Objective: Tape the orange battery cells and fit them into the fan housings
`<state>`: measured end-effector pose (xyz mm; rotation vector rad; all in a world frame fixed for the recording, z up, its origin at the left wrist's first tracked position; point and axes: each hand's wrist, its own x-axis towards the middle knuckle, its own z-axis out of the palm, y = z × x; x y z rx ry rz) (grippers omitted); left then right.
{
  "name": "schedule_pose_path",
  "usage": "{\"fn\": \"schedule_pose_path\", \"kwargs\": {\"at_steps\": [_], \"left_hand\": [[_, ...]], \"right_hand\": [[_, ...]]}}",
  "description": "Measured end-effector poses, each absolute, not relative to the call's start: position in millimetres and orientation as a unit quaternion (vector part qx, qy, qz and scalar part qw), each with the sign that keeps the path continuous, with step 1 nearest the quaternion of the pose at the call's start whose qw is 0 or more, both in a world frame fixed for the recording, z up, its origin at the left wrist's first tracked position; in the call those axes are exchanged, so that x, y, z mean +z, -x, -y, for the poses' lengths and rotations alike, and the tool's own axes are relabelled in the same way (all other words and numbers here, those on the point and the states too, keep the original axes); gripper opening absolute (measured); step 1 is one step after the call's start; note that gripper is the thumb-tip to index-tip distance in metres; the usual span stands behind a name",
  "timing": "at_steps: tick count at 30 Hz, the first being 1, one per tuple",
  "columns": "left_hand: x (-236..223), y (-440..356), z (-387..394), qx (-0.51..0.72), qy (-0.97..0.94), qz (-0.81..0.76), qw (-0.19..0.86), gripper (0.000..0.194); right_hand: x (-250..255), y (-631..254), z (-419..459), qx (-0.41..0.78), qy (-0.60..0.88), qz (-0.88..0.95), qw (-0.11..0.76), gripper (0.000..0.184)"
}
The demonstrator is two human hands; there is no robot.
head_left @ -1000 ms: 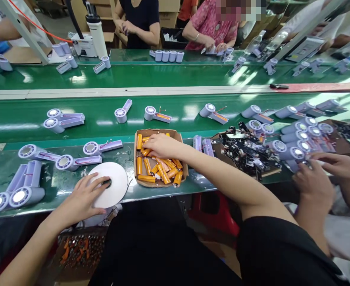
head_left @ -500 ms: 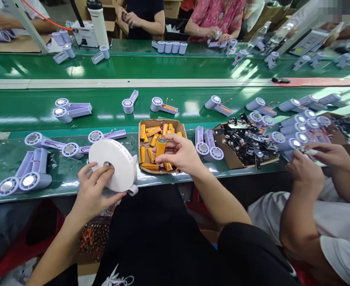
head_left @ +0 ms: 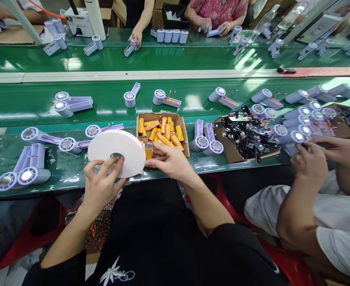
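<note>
My left hand (head_left: 102,184) grips a white roll of tape (head_left: 115,149) by its lower rim and hub, holding it tilted over the near edge of the green bench. My right hand (head_left: 169,161) pinches an orange cylindrical battery (head_left: 148,151) and presses it against the right edge of the roll. Just behind my right hand stands a brown cardboard box (head_left: 184,135) filled with several more orange batteries (head_left: 160,131).
Lilac handheld fan bodies (head_left: 26,171) lie on the bench at left, and more (head_left: 204,143) right of the box. A tray of black parts (head_left: 246,137) sits further right, where a co-worker's hands (head_left: 320,159) work. The green conveyor (head_left: 175,59) carries more fans; people stand opposite.
My right hand lifted a battery out of the box and brought it left to the roll. My left hand raised the roll off the bench and tilted it toward the battery.
</note>
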<state>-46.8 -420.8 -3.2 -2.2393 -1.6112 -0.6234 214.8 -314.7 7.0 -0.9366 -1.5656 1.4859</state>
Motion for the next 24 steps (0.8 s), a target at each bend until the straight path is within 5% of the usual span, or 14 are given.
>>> {"fn": "schedule_pose_path", "kwargs": {"at_steps": [4,12,19,24], "left_hand": [[-9.6,37.4,422.2,-0.240,0.765,0.575,0.165,0.069],[-27.6,0.2,426.4,-0.273,0.683,0.639,0.226,0.065],[-32.5,-11.6,455.0,-0.305,0.673,0.650,0.176,0.057],[-40.7,52.4,478.0,-0.164,0.689,0.705,0.018,0.062]], "right_hand": [[-4.8,-205.9,313.8,0.661,0.348,0.473,0.468,0.070],[-21.5,-152.0,351.2,0.571,0.342,0.234,0.708,0.075],[1.0,-178.1,346.9,0.605,0.322,0.261,0.680,0.057],[28.0,-267.3,297.5,0.448,0.324,0.323,0.768,0.052]]}}
